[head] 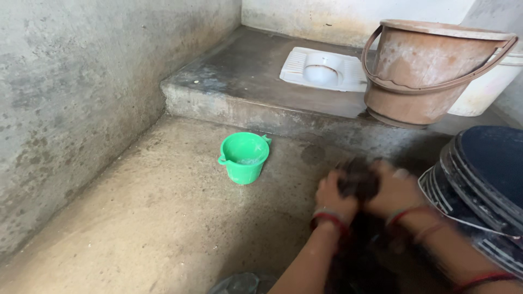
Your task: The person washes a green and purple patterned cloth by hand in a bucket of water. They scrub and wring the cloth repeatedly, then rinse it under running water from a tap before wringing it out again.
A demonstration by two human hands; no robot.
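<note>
Head view looks down on your two hands, pressed together low over the wet concrete floor (163,218), just in front of the dark bucket (485,185) that sits at your right. Your left hand (333,200) and your right hand (393,190) both close around a dark wet bundle (357,179), which looks like cloth or hair; blur hides which. Each grip is clamped on that bundle from its own side, so it sits squeezed between the palms and held above the floor rather than resting on it. The blur over the fingers suggests rubbing or wringing, and the two-sided hold suits that. Red bangles (329,218) ring both wrists.

The dark bucket stands just beside your right forearm, close enough to reach without shifting; its inside is hidden by its ridged rim.

Left of the dark bucket and a little farther off, a small green mug (244,158) stands upright on the floor, apart from your hands, with a little water in it.

Beyond the dark bucket the floor rises in a concrete step (234,103). On it stands a brown bucket (425,71), with a white one just behind. Left of those, the white squat pan (324,68) is set flush into the platform.
</note>
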